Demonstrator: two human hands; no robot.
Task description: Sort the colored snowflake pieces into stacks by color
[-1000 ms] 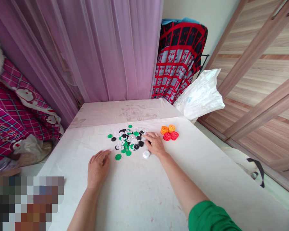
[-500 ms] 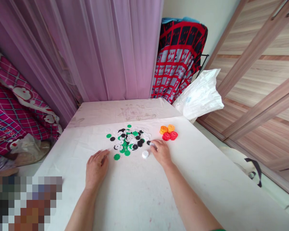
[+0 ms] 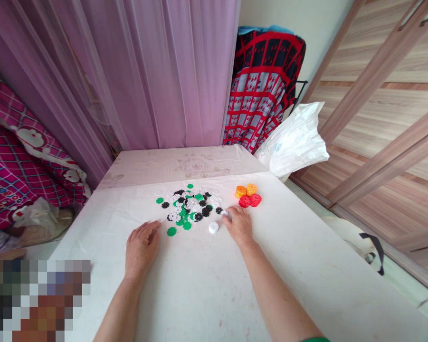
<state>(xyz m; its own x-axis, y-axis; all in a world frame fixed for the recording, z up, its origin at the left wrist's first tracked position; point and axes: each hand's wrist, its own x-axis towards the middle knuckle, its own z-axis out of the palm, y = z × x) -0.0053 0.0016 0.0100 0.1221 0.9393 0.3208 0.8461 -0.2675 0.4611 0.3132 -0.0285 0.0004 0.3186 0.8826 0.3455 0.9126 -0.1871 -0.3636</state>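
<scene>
A loose heap of green, black and white flower-shaped plastic discs [image 3: 188, 205] lies on the white table [image 3: 206, 280]. My left hand [image 3: 141, 244] rests flat and open on the table, just left of a single green disc [image 3: 171, 231]. My right hand [image 3: 239, 224] sits at the heap's right edge, its fingertips pinched on a small white disc [image 3: 223, 213]. A short stack of white discs [image 3: 213, 227] stands just left of that hand. Small stacks of orange discs [image 3: 245, 190] and red discs [image 3: 250, 200] stand beyond it.
Pink curtains [image 3: 156, 71] hang behind the table. A red patterned blanket [image 3: 263, 85] drapes over a rack at the back right, with a white plastic bag [image 3: 295, 140] beside it. Pink checked bedding [image 3: 17, 161] lies to the left. Wooden panelling fills the right side.
My right hand has drawn back from inside the heap to its right edge, bringing a white disc in its fingertips. My left hand has stayed in place.
</scene>
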